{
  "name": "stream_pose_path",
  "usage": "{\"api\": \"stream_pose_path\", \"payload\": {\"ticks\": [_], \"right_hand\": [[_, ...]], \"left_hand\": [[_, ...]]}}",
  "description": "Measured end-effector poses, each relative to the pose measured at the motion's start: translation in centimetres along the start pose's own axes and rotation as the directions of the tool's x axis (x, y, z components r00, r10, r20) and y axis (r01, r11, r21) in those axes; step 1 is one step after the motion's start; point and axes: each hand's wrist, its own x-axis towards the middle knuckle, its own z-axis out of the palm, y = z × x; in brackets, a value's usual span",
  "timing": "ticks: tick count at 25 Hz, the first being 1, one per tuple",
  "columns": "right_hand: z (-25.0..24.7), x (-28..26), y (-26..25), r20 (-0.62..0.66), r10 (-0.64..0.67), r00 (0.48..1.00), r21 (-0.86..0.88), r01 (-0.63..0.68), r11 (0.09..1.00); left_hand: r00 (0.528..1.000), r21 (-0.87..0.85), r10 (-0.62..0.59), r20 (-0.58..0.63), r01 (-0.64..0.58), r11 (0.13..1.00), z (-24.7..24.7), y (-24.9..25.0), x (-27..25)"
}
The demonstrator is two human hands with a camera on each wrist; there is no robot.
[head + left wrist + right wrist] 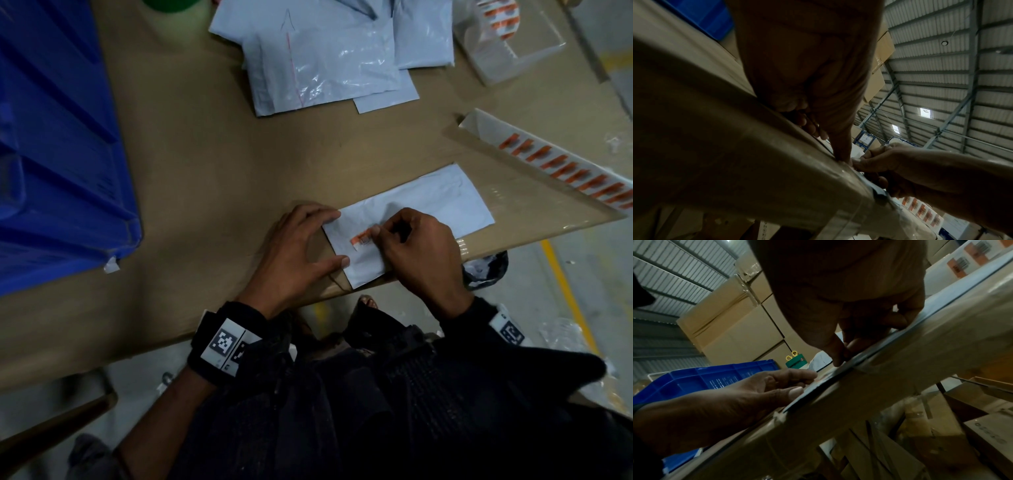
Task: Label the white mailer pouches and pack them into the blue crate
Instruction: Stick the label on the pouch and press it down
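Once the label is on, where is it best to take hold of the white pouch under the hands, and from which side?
Probably the near corner of the white pouch: it juts over the table edge, so fingers could slip beneath from the person's side. The rest lies flat. The left hand pins its left end; the right hand presses the orange label.

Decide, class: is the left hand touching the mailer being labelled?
Touching. The head view shows the left hand's fingertip and thumb tip lying on the mailer's near edge, with no gap, pinning it to the table.

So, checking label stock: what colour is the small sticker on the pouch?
Orange and white small sticker, clearest in head view.
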Motion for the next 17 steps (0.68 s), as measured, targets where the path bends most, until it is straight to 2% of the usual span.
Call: {"api": "stream_pose_path", "payload": {"ticks": [10, 17], "right_hand": [[-0.4, 0.1, 0.0, 0.066, -0.115, 0.991, -0.049, 0.118, 0.992], [0.3, -0.4, 0.0, 0.051, -0.179, 0.982, -0.033, 0.181, 0.983]], "left_hand": [[1.0, 0.022, 0.014, 0.005, -0.014, 1.0, -0.1, -0.1, 0.1], [0.99, 0.229, 0.051, 0.128, -0.08, 0.97, -0.2, 0.1, 0.0]]}}
